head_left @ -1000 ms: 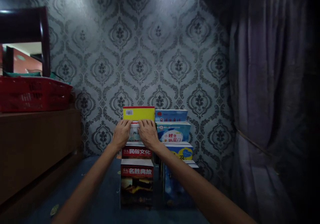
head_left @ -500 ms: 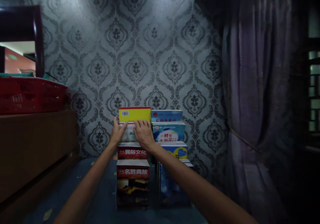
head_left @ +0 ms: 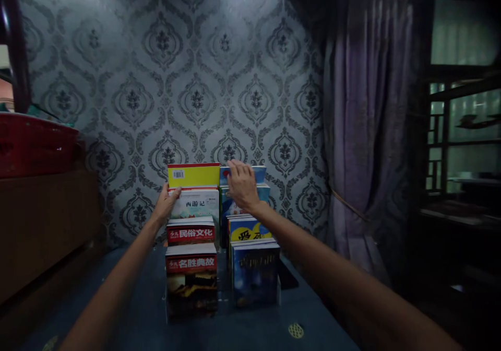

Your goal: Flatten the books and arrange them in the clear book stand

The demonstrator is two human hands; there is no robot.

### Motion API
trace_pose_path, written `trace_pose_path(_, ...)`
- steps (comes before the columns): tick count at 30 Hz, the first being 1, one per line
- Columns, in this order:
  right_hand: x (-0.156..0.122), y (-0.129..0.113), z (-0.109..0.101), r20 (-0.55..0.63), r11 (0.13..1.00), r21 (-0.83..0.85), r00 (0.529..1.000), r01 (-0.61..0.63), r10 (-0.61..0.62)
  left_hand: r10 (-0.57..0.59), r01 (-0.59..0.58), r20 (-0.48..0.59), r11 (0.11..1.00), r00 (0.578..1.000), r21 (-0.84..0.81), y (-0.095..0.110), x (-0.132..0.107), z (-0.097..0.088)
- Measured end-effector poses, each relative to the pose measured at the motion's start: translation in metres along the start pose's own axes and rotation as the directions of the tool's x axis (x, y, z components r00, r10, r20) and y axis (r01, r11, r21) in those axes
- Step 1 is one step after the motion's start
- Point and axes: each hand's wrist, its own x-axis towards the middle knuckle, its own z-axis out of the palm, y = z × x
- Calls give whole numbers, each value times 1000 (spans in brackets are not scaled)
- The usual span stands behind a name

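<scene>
At the left column of books, my left hand [head_left: 166, 205] is at the left edge of a white book [head_left: 195, 202], its thumb across the front corner and its fingers around the side. A yellow book [head_left: 199, 175] with a red top edge and a barcode rises behind it. My right hand [head_left: 242, 186] is over the right column, fingers extended and close together, in front of a light blue book [head_left: 260, 175] and a blue-green book [head_left: 263, 193]. Whether its fingertips touch them I cannot tell.
Nearer stand red-topped books [head_left: 191, 264], a blue-and-yellow book [head_left: 250, 229] and a dark blue book [head_left: 256, 278], on a dark blue cloth [head_left: 195, 335]. A red basket [head_left: 35, 144] sits on a brown cabinet [head_left: 47, 220] at left. A purple curtain [head_left: 360, 131] hangs at right.
My right hand has moved from the white book to the right, over the blue books. My left hand stays at the left column. The view has turned slightly right.
</scene>
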Motion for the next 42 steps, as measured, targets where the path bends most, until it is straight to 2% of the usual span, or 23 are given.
trace_pose_path(2,7,21,0,29,998,-31,998,-52,53,145,-99,-150,956,978,275,12,1,0)
trace_pose_path(3,10,29,0,59,998,-37,996,-58,60,263,-145,-213,883,941,447,21,2,2)
trace_pose_path(4,13,35,1,93,998,-38,994,-53,57,394,-180,-233,769,889,614,33,3,6)
trace_pose_path(5,16,39,2,126,998,-37,991,-44,48,504,-215,-186,634,844,743,45,4,13)
trace_pose_path(7,20,45,3,175,999,-37,984,-29,35,599,-362,78,369,797,856,70,9,33)
trace_pose_path(8,21,46,3,187,999,-44,982,-28,36,593,-439,218,256,775,861,81,13,45)
trace_pose_path(10,23,47,4,189,998,-63,981,-30,42,539,-502,364,129,759,855,96,23,69)
trace_pose_path(12,23,49,6,175,997,-74,984,-21,34,444,-475,385,109,809,873,100,34,87)
trace_pose_path(15,22,50,9,157,997,-74,987,-20,32,301,-399,344,145,889,905,97,46,98)
trace_pose_path(21,20,52,10,170,999,-34,985,-29,34,236,-403,362,159,902,901,97,46,91)
trace_pose_path(23,20,53,6,190,1000,-3,982,-7,8,265,-409,365,133,892,903,99,43,93)
trace_pose_path(25,18,55,-1,178,999,33,984,6,-11,331,-443,392,94,858,891,101,41,100)
trace_pose_path(29,0,57,-17,49,997,70,998,30,-34,419,-597,522,62,743,800,104,36,125)
trace_pose_path(31,-14,58,-23,79,998,49,996,45,-49,429,-676,598,42,677,736,104,30,138)
trace_pose_path(33,-28,61,-25,159,999,20,986,49,-52,395,-715,653,17,647,698,102,19,149)
trace_pose_path(37,-48,69,-22,242,1000,25,970,-4,-3,289,-706,675,1,679,709,84,-7,157)
trace_pose_path(42,-58,73,-7,199,985,161,980,-55,23,261,-672,648,1,715,741,64,-20,152)
